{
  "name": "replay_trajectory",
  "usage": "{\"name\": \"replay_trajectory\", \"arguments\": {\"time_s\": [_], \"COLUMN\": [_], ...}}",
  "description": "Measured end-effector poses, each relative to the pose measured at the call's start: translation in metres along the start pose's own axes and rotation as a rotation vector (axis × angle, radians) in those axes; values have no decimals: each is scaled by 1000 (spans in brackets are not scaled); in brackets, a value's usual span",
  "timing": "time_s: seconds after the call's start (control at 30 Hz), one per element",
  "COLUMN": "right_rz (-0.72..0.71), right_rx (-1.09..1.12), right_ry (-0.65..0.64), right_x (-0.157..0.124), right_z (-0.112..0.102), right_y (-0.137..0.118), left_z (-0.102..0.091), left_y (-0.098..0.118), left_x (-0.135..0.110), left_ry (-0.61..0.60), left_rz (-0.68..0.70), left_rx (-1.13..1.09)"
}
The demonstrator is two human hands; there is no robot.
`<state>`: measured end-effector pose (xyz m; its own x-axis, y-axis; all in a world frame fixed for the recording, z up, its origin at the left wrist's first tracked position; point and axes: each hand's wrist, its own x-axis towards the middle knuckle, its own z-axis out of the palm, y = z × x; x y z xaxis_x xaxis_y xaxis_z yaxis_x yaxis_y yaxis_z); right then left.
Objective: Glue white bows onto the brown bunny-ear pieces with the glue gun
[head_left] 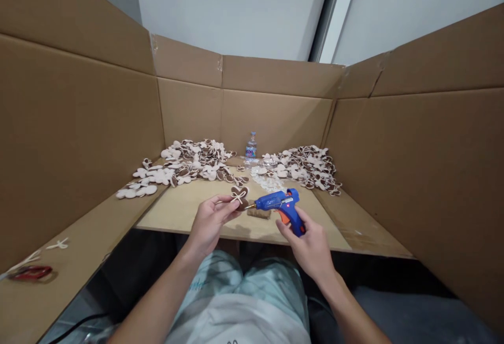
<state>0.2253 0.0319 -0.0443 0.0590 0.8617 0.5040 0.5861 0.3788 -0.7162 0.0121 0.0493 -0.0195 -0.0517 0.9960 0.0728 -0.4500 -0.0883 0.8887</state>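
Note:
My left hand (210, 218) pinches a brown bow-shaped cutout (239, 195) with a small cream bow on it, held just above the tabletop (189, 210). My right hand (309, 247) grips a blue glue gun (280, 205) with an orange trigger. Its nozzle points left and nearly touches the cutout. A small brown block (259, 212) lies on the table under the nozzle.
Two heaps of cream and brown cutouts lie at the back, one on the left (185, 165) and one on the right (305, 168). A water bottle (251, 147) stands between them beside small white pieces (268, 180). Cardboard walls (79, 123) enclose the table. Red scissors (29, 273) lie far left.

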Motion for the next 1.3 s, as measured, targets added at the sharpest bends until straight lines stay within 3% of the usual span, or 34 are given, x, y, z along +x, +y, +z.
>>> {"name": "replay_trajectory", "arguments": {"time_s": [0.73,1.13,1.3], "right_rz": [-53,-149,-73], "right_rx": [-81,-126,-214], "right_ry": [92,191,160], "right_x": [0,2,12], "right_z": [-6,-4,-10], "right_y": [-1,5,10], "left_z": [1,3,1], "left_y": [3,7,9], "left_x": [-7,-10,-9], "left_ry": [-61,-61,-42], "left_rz": [3,6,11], "left_rx": [2,7,-1]}}
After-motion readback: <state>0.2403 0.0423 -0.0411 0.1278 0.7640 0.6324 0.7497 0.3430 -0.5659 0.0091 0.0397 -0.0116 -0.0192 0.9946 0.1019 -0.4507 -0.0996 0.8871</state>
